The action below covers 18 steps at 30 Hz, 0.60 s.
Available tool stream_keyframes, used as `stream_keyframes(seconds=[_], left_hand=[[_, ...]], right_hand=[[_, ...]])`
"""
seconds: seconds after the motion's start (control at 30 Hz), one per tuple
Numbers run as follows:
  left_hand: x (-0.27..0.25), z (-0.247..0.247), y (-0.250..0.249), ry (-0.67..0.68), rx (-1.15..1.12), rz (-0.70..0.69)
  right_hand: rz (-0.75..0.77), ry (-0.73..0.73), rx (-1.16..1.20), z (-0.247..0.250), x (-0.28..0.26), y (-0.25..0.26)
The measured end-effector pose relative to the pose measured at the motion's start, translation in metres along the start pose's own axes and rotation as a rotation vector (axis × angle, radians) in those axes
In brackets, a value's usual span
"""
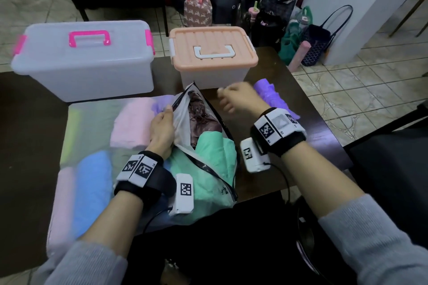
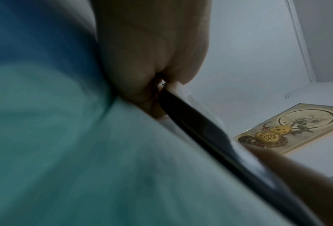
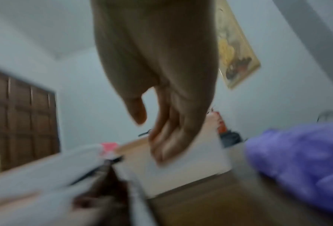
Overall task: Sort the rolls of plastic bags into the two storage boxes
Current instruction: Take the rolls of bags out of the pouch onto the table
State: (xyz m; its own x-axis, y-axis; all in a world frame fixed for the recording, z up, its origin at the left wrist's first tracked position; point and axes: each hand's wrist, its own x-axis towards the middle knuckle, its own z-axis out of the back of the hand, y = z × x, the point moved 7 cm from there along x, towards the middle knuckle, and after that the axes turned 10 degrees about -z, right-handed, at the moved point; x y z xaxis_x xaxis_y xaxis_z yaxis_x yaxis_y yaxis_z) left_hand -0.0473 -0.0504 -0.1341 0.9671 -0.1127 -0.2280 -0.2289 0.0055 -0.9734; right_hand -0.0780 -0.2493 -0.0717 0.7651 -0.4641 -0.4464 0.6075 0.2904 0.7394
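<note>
Head view showed the left hand [image 1: 162,128] pinching the rim of a zip bag [image 1: 203,146] of rolls on the table [image 1: 287,71]. Right hand [image 1: 238,99] hovered loose, holding nothing, beside a purple roll [image 1: 271,95]. Both boxes [image 1: 85,60] stood lidded behind.

I see my left hand [image 1: 162,129] at the centre of the head view, fingers and thumb pinched closed, the forearm running in from the lower left. My right hand [image 1: 236,99] hangs in the air just right of centre, fingers loosely curled and holding nothing, blurred. Both wrists wear black bands, and grey sleeves cover both forearms.
</note>
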Motion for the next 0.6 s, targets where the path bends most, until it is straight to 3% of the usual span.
stream_keyframes(seconds=[0.07, 0.23, 0.33, 0.6], left_hand=[[-0.002, 0.001, -0.002, -0.009, -0.005, 0.002], [-0.003, 0.002, -0.001, -0.005, -0.046, 0.042], [-0.003, 0.0, -0.001, 0.002, -0.051, 0.06], [-0.003, -0.002, -0.001, 0.016, -0.187, 0.083]], right_hand=[[-0.181, 0.282, 0.06, -0.046, -0.011, -0.005], [-0.22, 0.466, -0.094, -0.078, -0.025, -0.001], [-0.311, 0.64, 0.013, -0.083, -0.027, -0.009], [-0.379, 0.784, 0.237, -0.095, -0.028, -0.007]])
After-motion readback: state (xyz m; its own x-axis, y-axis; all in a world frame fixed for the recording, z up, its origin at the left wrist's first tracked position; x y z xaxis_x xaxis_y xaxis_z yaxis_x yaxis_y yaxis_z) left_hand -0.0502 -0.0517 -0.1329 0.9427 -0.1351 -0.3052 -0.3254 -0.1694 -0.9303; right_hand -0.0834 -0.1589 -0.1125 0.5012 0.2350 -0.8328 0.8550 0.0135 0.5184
